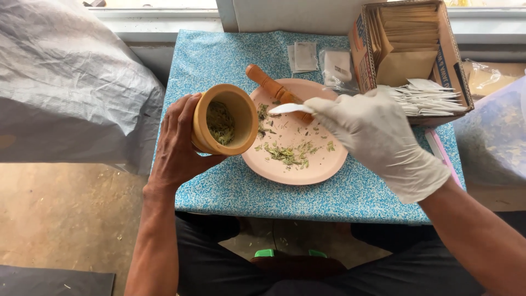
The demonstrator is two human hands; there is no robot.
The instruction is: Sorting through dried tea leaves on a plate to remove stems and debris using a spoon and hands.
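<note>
My left hand (176,143), bare, grips a wooden mortar (223,119) and tips its mouth toward the pink plate (323,164). Crushed green herbs cling inside the mortar. My right hand (378,138) wears a white glove and holds a small white spoon (290,108), whose tip points at the mortar's rim above the plate. Green herb flakes (287,153) lie scattered on the plate. A wooden pestle (271,87) rests across the plate's far edge.
A blue patterned cloth (350,197) covers the small table. A cardboard box (408,49) of brown envelopes and white sachets stands at the back right. Small clear packets (318,60) lie behind the plate. A grey sack (60,82) is at left, a bag of dried herbs (493,137) at right.
</note>
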